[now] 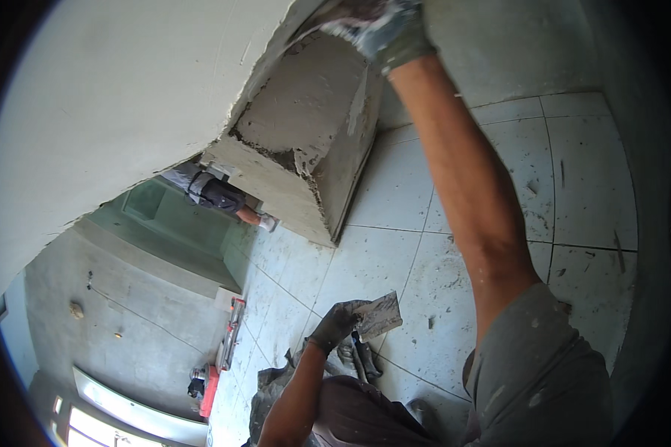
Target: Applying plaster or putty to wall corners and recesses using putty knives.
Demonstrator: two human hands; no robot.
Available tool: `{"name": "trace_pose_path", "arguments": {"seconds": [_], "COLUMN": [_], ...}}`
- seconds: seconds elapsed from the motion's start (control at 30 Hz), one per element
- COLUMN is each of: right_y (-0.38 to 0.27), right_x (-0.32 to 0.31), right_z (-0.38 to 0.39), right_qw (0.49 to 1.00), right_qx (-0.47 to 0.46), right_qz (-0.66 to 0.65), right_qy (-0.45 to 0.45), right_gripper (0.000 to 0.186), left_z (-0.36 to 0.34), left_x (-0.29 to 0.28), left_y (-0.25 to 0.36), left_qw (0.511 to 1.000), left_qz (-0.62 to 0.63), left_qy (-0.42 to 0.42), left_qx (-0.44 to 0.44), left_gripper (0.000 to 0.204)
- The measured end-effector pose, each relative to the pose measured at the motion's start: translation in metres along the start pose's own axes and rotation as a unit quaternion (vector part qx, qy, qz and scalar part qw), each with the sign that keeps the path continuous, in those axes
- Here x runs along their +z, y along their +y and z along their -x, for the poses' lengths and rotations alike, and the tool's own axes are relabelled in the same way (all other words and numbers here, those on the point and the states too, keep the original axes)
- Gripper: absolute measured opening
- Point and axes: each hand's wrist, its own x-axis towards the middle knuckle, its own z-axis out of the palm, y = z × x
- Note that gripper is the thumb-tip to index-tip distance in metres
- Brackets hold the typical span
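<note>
My left hand (338, 325), in a dark glove, is closed low in front of me. It grips a wide putty knife (381, 316), whose flat rectangular blade is smeared with grey. My right arm reaches up to the top of the picture. There my right hand (402, 39), in a dirty grey-green glove, is beside the edge of the plastered wall (142, 82). Its fingers are bent around something pale and pinkish, blurred and partly cut off by the rim. Below that hand is the rough plastered face of a block-like ledge (298, 97), with chipped, dark broken edges.
White floor tiles (384, 257) are strewn with crumbs of debris. Another person (212, 194) is partly hidden behind the wall edge. A long red-and-grey tool (233, 334) and a red case (209, 391) lie by the far wall. Dark cloth (272, 387) is bunched near my left forearm.
</note>
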Motion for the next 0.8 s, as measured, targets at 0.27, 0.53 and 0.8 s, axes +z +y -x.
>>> {"name": "trace_pose_path", "arguments": {"seconds": [0.27, 0.53, 0.8], "right_y": [-0.043, 0.095, 0.153], "right_x": [-0.147, -0.146, -0.109], "right_z": [-0.048, -0.039, -0.012], "right_qw": [0.764, 0.988, 0.980], "right_qx": [-0.243, 0.136, 0.162], "right_qz": [0.577, -0.064, -0.112], "right_qy": [-0.156, -0.030, -0.011], "right_gripper": [0.035, 0.020, 0.018], "left_z": [-0.049, -0.032, 0.010], "left_x": [0.015, 0.009, -0.012], "left_y": [0.032, 0.043, 0.009], "left_qw": [0.998, 0.998, 0.969], "left_qz": [-0.036, 0.035, -0.237], "left_qy": [-0.015, -0.033, -0.012], "left_qx": [0.058, 0.037, 0.069], "left_gripper": [0.032, 0.033, 0.039]}}
